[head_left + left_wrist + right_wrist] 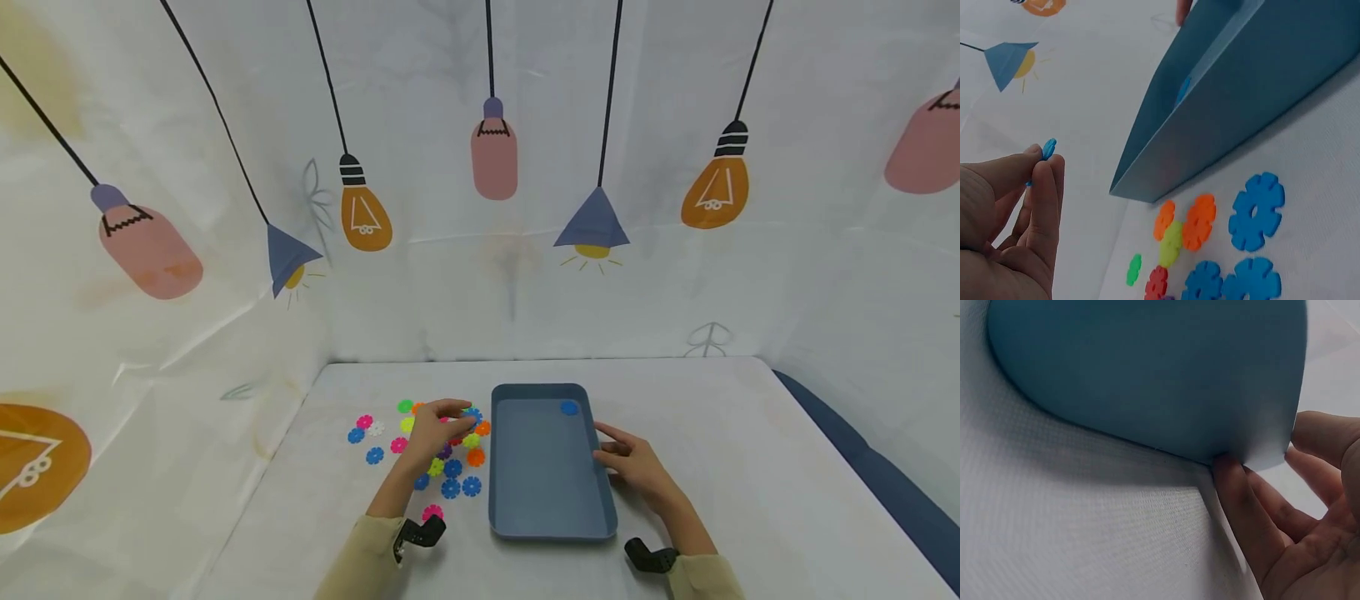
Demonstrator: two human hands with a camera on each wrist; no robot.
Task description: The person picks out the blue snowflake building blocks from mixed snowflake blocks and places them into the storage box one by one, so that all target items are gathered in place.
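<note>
A blue flower-shaped plastic disc [1049, 149] is pinched between thumb and fingers of my left hand [438, 425], raised over the scattered discs left of the tray. My right hand [637, 467] rests its fingertips against the outer right side of the blue-grey tray [551, 508]; in the right wrist view its fingers [1244, 512] touch the tray's wall near the bottom edge and the rim. Inside the tray, near its far right corner, lies one blue disc [569, 407].
Several discs lie loose on the white table [300, 517], among them an orange one [476, 457], a pink one [432, 512], a green one [405, 406] and a blue one [472, 486]. Behind the table hangs a white cloth [450, 300] printed with lamps.
</note>
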